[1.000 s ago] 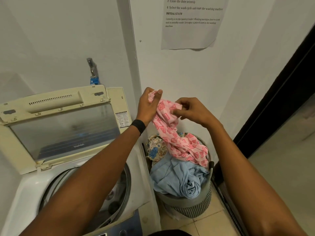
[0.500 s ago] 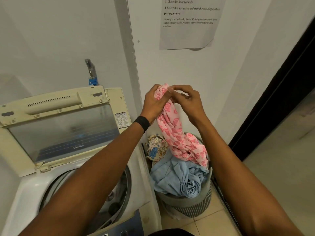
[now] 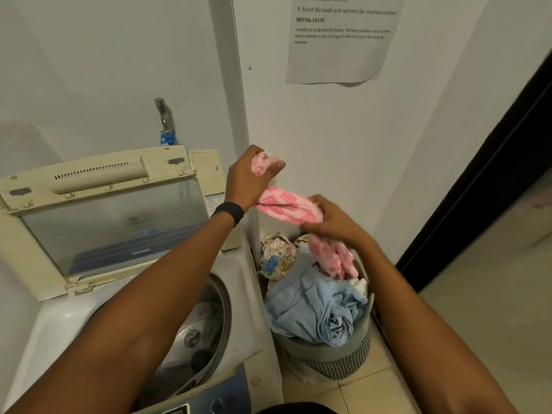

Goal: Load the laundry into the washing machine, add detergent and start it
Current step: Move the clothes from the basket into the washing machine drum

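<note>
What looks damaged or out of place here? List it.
The washing machine lid is yellowed, and its lower left corner looks chipped and jagged. The paper notice curls away from the wall along its bottom edge.

A pink patterned cloth [image 3: 288, 206] is gripped at its top by the left hand [image 3: 251, 177] and lower down by the right hand [image 3: 331, 219], its tail hanging over a blue garment [image 3: 316, 309] in the grey basket [image 3: 328, 354]. Just beside the basket, the washing machine [image 3: 248, 294] stands with its lid [image 3: 113, 222] raised.
</note>
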`<state>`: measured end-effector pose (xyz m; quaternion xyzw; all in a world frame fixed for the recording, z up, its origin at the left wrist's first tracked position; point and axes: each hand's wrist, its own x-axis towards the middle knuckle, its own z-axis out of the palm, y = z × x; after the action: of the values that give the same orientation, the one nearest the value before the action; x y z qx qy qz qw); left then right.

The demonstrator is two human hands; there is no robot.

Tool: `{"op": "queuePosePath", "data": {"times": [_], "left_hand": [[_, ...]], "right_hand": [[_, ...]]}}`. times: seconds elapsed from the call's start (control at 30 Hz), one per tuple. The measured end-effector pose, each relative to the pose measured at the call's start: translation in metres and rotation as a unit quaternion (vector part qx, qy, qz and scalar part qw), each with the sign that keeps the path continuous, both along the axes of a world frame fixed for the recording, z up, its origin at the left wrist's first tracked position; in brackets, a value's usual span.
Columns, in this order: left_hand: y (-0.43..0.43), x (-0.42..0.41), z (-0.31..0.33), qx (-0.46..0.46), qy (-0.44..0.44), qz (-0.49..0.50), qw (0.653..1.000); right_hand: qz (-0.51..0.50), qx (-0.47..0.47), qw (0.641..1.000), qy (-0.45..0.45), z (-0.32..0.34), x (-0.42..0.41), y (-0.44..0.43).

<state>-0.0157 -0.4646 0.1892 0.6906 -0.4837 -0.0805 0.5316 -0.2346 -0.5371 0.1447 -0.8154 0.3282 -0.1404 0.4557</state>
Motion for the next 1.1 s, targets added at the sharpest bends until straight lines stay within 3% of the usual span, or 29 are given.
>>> {"op": "queuePosePath", "data": {"times": [0.1, 0.27, 0.43, 0.5, 0.6, 0.7, 0.8, 0.93, 1.0, 1.1], "left_hand": [[0.011, 0.001, -0.011, 0.024, 0.003, -0.013, 1.0], [0.003, -0.031, -0.011, 0.031, 0.091, -0.156, 0.983], [-0.002, -0.037, -0.009, -0.019, 0.091, -0.127, 0.988], [-0.004, -0.038, -0.006, -0.036, 0.102, -0.112, 0.988], [-0.01, -0.036, 0.003, -0.08, 0.158, -0.086, 0.981], [-0.012, -0.025, 0.009, -0.083, 0.139, -0.064, 0.985], [-0.006, -0.009, 0.0, -0.077, 0.137, -0.001, 0.988], [-0.001, 0.0, -0.017, -0.042, 0.121, 0.074, 0.989], [-0.001, -0.005, -0.016, -0.04, 0.121, 0.065, 0.99], [-0.004, -0.018, -0.004, -0.069, 0.167, -0.016, 0.983]], "right_hand": [[-0.042, -0.024, 0.991, -0.128, 0.047, -0.002, -0.009], [-0.088, -0.075, 0.962, -0.247, 0.064, 0.032, 0.002], [-0.081, 0.023, 0.956, -0.282, 0.051, 0.034, -0.001], [-0.068, 0.063, 0.956, -0.277, 0.042, 0.03, 0.0], [-0.038, 0.061, 0.984, -0.166, 0.018, 0.024, 0.01], [-0.052, 0.052, 0.993, -0.09, -0.005, 0.013, 0.016], [-0.15, 0.103, 0.964, -0.195, -0.003, 0.004, 0.012], [-0.288, 0.091, 0.874, -0.38, 0.033, 0.005, -0.006], [-0.286, 0.086, 0.864, -0.407, 0.052, 0.013, -0.011], [-0.259, 0.073, 0.884, -0.383, 0.068, 0.03, -0.005]]}}
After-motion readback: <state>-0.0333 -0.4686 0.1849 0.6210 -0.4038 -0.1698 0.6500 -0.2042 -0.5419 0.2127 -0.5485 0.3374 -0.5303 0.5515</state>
